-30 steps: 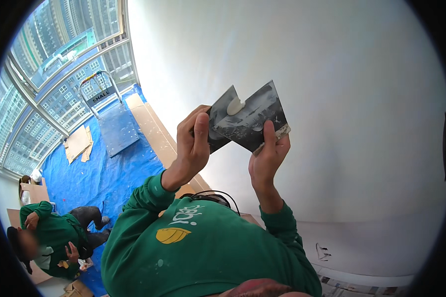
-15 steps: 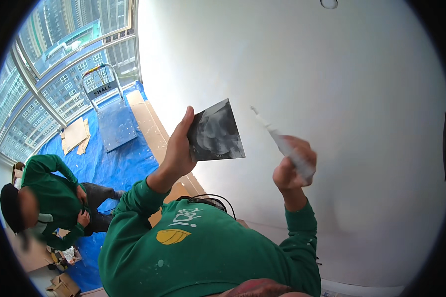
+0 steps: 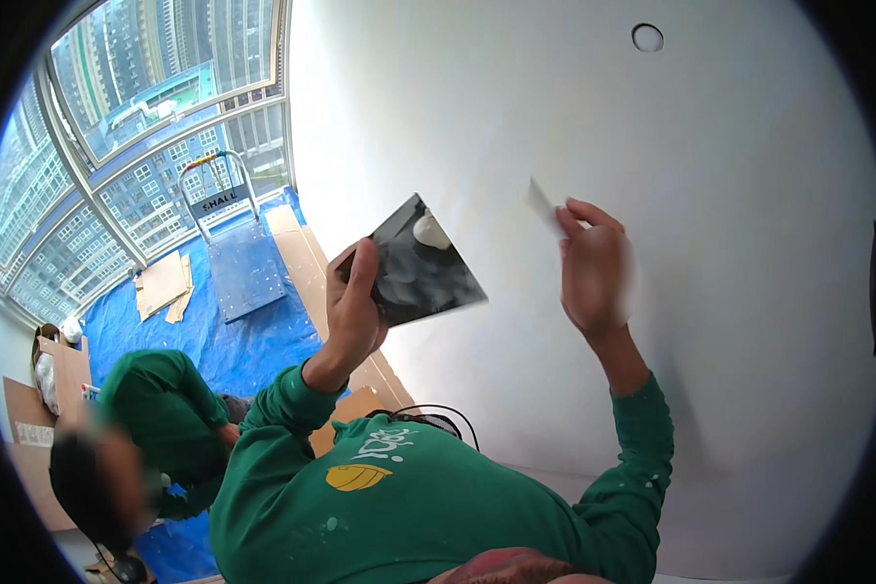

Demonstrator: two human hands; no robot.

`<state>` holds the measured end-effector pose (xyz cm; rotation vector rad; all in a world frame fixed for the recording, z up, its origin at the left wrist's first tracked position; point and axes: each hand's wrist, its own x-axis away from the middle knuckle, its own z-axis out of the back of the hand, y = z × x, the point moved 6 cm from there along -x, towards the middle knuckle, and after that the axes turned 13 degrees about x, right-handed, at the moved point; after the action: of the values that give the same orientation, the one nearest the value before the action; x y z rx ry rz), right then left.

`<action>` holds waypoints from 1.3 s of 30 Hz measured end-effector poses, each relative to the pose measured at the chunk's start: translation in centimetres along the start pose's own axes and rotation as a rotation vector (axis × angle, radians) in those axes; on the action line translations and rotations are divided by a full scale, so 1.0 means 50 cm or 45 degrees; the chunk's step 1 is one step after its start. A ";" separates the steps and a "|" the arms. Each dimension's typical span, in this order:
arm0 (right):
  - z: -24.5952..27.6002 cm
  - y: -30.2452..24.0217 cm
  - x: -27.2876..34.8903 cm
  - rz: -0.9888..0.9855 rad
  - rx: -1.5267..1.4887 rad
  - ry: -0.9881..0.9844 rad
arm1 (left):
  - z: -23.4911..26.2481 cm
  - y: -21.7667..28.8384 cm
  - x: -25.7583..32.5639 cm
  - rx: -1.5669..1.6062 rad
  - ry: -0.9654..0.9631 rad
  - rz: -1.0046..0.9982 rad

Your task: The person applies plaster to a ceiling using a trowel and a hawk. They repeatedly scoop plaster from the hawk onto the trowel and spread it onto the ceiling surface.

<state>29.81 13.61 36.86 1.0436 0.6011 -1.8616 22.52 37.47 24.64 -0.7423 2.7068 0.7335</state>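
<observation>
My left hand grips a dark square plaster board by its corner, tilted, with a dab of white filler near its top edge. My right hand is raised against the white wall and holds a thin putty blade whose edge lies close to the wall surface. Both arms wear green sleeves speckled with white. The two hands are apart, the board on the left, the blade on the right.
A round hole sits high in the wall. Below left, another person in green crouches on a blue tarp. A hand trolley, cardboard pieces and tall windows lie at the left.
My right hand took the blade off the board and swung it right and up toward the wall. The board tilted. The other person moved lower in view.
</observation>
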 end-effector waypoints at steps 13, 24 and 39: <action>0.020 -0.155 0.048 -1.767 -1.901 -0.378 | -0.139 0.020 -0.026 -1.286 -1.151 -1.615; 0.490 -0.021 -0.315 -0.603 -1.187 0.219 | 0.005 -0.083 -0.007 -1.602 -1.114 -0.972; 0.786 0.015 -0.889 0.200 2.106 0.060 | 0.220 -0.177 0.069 -1.395 -0.367 -0.432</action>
<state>25.10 4.84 95.32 1.9764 -1.2541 -1.9787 25.35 35.27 10.55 -1.1208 1.6882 2.0347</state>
